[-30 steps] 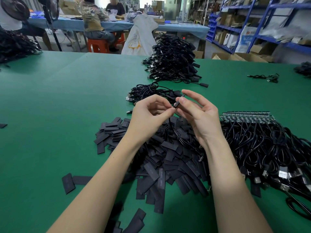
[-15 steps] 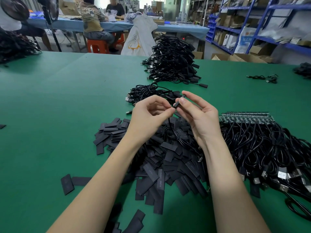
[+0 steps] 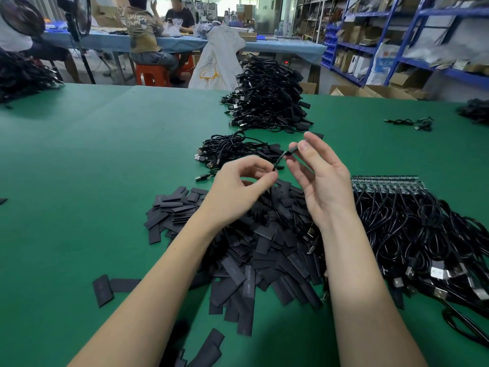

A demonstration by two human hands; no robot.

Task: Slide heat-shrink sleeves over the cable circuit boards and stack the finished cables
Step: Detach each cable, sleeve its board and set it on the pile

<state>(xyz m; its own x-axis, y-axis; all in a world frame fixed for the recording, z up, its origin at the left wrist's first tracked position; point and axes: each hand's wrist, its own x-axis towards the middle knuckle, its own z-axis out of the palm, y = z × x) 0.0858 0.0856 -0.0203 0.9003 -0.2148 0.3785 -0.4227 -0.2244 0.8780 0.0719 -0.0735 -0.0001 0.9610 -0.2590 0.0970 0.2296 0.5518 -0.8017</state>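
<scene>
my left hand [image 3: 242,181] pinches the limp, light cable [image 3: 279,162] while my right hand [image 3: 321,178] pinches its stiffer sleeved end [image 3: 292,150], probably the surest place to hold.

The forearms and left hand [image 3: 239,186] cover much of the sleeve pile [image 3: 254,250], the cable bundle [image 3: 423,234] runs off the right edge, the cable end [image 3: 291,151] pinched by the right hand [image 3: 321,178] is too small to tell sleeved or bare, and the shelves [image 3: 436,35] blur.
</scene>
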